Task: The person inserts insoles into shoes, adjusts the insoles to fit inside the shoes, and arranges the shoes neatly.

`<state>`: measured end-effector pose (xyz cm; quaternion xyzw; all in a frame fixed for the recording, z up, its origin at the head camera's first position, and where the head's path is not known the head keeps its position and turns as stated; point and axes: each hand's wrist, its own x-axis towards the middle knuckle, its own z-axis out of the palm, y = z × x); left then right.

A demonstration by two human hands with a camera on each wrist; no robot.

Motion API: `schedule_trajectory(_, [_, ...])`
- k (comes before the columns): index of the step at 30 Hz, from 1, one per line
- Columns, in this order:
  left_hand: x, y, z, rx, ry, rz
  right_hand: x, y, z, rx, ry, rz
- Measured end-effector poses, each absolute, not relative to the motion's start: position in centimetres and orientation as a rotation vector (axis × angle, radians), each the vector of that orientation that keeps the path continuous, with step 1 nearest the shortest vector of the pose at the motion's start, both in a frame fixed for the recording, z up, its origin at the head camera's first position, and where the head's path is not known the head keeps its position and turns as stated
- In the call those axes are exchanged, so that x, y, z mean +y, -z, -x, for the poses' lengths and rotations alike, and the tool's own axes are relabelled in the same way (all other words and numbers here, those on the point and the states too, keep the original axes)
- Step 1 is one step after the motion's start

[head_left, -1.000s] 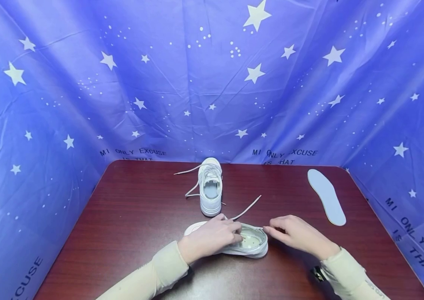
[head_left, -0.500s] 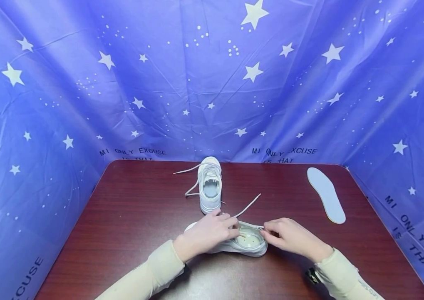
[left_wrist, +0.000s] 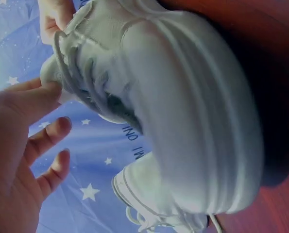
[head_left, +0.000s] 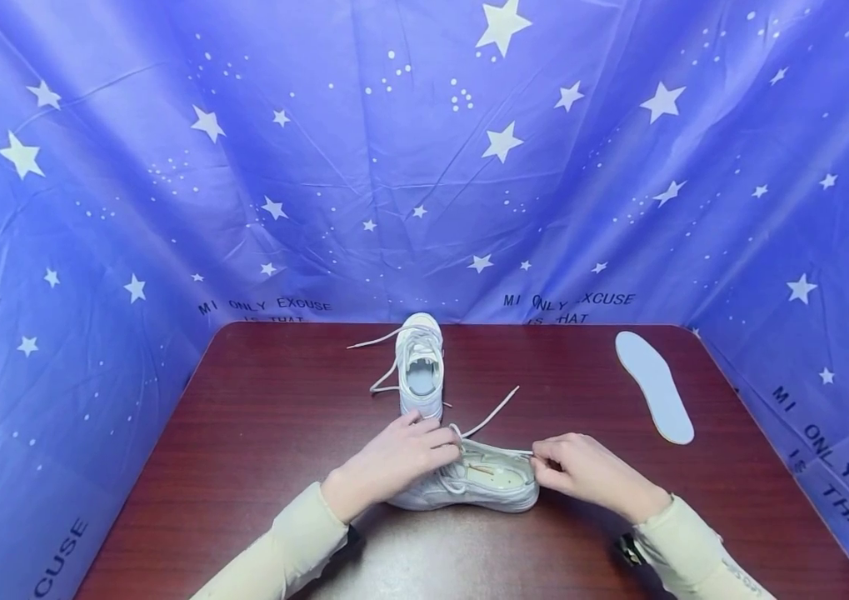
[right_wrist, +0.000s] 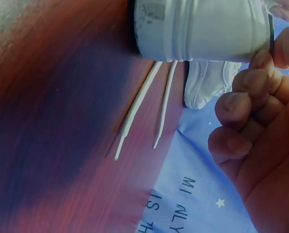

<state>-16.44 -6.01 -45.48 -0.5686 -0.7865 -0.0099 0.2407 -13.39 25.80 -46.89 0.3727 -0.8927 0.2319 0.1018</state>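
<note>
A white lace-up sneaker [head_left: 499,498] lies across the table's front middle, toe to the left, with a pale inside showing through its opening. At the tongue [left_wrist: 51,73], my left hand [head_left: 387,460] pinches with thumb and forefinger, its other fingers spread apart. My right hand [head_left: 595,473] pinches the heel collar between thumb and forefinger, the remaining fingers curled beneath. The toe is partly hidden by the left hand in the head view. Behind it stands a second white sneaker [head_left: 419,407] with its laces loose and a light-coloured lining inside.
A light blue-white insole [head_left: 655,387] lies flat at the back right of the dark red table [head_left: 282,383]. A loose lace [head_left: 491,412] trails behind the near sneaker. Blue star-printed curtains [head_left: 364,150] surround the table at the back and sides.
My left hand has moved left, baring more of the near sneaker's opening and laces. My right hand has come in to the heel collar and now pinches it.
</note>
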Motion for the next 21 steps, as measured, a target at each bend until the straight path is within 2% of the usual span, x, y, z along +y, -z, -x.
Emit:
schedule_trajectory(11, [-4.8,46.1,15.8,-2.165,0.212,1.698,25.8,47.1,13.2,-2.639,-0.722,-1.092])
schedule_trajectory(21, [-4.0,46.0,15.4,-2.230,-0.065,1.588,25.8,47.3,13.3,-2.630,-0.701,-1.101])
